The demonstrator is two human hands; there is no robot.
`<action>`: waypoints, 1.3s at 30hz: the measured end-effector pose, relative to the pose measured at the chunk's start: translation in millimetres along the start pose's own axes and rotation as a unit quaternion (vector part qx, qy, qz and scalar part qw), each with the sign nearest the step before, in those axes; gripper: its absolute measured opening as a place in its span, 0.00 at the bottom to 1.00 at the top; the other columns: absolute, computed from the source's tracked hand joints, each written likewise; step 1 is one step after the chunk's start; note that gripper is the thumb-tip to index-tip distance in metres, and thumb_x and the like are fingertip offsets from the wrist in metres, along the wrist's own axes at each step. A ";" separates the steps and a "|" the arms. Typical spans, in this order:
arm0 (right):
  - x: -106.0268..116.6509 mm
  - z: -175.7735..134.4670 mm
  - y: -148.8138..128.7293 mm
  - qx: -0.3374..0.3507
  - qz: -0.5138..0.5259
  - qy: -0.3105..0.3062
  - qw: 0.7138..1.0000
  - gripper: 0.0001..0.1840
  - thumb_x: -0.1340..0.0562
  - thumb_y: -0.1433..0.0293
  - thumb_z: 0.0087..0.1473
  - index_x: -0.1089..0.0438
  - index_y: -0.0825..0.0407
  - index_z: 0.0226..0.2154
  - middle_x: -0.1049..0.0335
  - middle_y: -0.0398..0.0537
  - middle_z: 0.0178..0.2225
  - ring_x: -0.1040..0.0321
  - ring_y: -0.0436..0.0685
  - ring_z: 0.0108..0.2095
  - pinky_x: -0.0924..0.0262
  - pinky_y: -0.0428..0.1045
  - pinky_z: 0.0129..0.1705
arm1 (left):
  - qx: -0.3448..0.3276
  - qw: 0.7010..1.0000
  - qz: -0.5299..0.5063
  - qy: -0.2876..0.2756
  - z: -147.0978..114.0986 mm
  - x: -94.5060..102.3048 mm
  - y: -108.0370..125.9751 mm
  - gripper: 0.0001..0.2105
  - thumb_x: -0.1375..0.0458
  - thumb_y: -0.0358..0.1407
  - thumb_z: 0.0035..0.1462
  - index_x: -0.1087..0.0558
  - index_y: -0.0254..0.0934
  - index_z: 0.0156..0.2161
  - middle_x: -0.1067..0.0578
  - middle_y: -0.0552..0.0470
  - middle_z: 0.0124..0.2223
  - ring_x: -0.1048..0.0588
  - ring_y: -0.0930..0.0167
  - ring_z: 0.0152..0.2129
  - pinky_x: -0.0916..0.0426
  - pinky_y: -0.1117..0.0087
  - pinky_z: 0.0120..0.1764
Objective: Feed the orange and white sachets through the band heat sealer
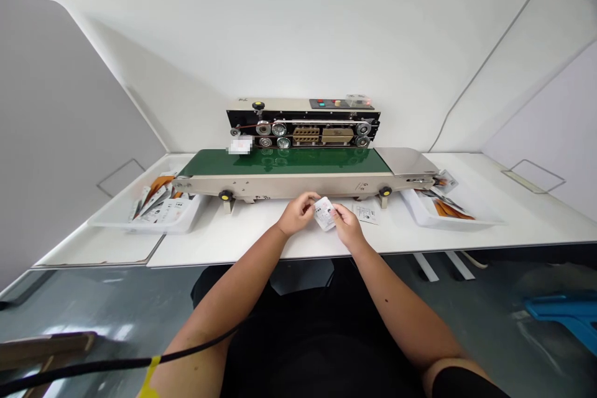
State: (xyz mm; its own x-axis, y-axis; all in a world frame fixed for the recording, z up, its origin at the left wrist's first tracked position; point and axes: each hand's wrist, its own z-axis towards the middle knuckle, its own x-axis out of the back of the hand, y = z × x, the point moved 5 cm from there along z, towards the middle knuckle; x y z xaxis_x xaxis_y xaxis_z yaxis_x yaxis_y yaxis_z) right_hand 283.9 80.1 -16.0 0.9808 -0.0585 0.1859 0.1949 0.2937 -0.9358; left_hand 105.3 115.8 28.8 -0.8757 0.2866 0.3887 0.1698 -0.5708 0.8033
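Observation:
A small white printed packet [324,215] with rounded corners is held between my two hands, in front of the band sealer. My left hand [298,214] pinches its left edge with thumb and fingers. On the opposite edge, my right hand [347,225] grips it with the thumb on the near face. Just right of my right hand, another white printed packet [367,212] lies flat on the table. Behind both hands runs the green conveyor belt [289,162] of the band sealer [303,130], which has metal rollers and a row of buttons on top.
A white plastic bin [191,219] with orange and white packets stands at the left. A second bin [420,216] with similar packets is at the right. The table's front edge [261,260] runs below my forearms. A black cable [107,364] crosses my left arm.

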 end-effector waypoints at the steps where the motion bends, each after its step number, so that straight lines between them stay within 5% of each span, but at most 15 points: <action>1: -0.6 0.4 5.5 -0.012 0.014 -0.016 1.000 0.24 0.41 0.50 0.64 0.22 0.48 0.51 0.21 0.52 0.44 0.24 0.62 0.44 0.29 0.54 0.46 | 0.024 0.997 -0.061 -0.041 0.2 -4.0 -2.6 0.18 0.42 0.42 0.65 0.30 0.35 0.55 0.24 0.51 0.34 0.27 0.72 0.27 0.33 0.72 0.32; 3: -2.6 0.6 14.3 -0.034 0.029 -0.058 0.997 0.24 0.39 0.49 0.62 0.22 0.47 0.50 0.21 0.51 0.44 0.23 0.62 0.45 0.29 0.54 0.47 | 0.062 0.980 -0.149 -0.118 -1.0 -11.1 -6.4 0.23 0.39 0.45 0.63 0.32 0.34 0.58 0.26 0.53 0.31 0.29 0.73 0.25 0.36 0.74 0.29; 6: -1.9 0.8 22.1 -0.063 0.034 -0.070 0.995 0.23 0.34 0.50 0.58 0.20 0.48 0.47 0.21 0.51 0.42 0.23 0.61 0.43 0.29 0.54 0.45 | 0.108 0.962 -0.196 -0.158 -2.4 -13.4 -12.4 0.24 0.35 0.49 0.60 0.28 0.33 0.53 0.28 0.55 0.29 0.30 0.74 0.24 0.37 0.74 0.29; 10: 0.8 1.4 23.9 -0.082 0.033 -0.036 0.995 0.22 0.34 0.50 0.56 0.20 0.49 0.44 0.22 0.51 0.41 0.24 0.59 0.38 0.29 0.53 0.40 | 0.146 0.953 -0.215 -0.156 -0.9 -11.0 -17.9 0.24 0.32 0.52 0.55 0.27 0.32 0.45 0.26 0.53 0.30 0.28 0.74 0.26 0.36 0.74 0.30; 25: 0.1 -0.1 17.7 -0.064 0.002 -0.021 0.998 0.23 0.35 0.48 0.57 0.23 0.49 0.40 0.23 0.48 0.36 0.26 0.57 0.35 0.32 0.50 0.35 | 0.160 0.950 -0.237 -0.122 2.7 -5.5 -20.8 0.26 0.27 0.49 0.48 0.34 0.36 0.40 0.26 0.58 0.27 0.29 0.76 0.21 0.36 0.76 0.26; 33: -0.4 -3.3 5.5 -0.075 0.055 0.019 0.996 0.22 0.34 0.48 0.56 0.26 0.50 0.36 0.27 0.44 0.27 0.33 0.53 0.26 0.37 0.48 0.29 | 0.147 0.959 -0.242 -0.024 9.4 6.1 -22.7 0.27 0.27 0.50 0.49 0.34 0.36 0.42 0.23 0.54 0.29 0.25 0.73 0.23 0.33 0.75 0.27; 39: 6.1 -5.1 5.9 -0.082 0.090 0.095 0.988 0.25 0.33 0.49 0.54 0.28 0.50 0.46 0.25 0.45 0.32 0.34 0.52 0.25 0.41 0.47 0.22 | 0.156 0.956 -0.233 -0.082 6.9 -1.8 -23.3 0.30 0.27 0.49 0.49 0.30 0.34 0.49 0.23 0.53 0.33 0.25 0.73 0.26 0.31 0.75 0.26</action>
State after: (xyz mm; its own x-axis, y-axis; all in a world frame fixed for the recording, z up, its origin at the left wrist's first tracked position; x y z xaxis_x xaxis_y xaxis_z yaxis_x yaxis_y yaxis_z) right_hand 291.0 76.6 -21.9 0.9788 -0.2022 -0.0335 -0.0011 0.1585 -0.9874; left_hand 106.0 133.8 12.4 -0.8111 0.5849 0.0011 -0.0721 -0.1019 0.9922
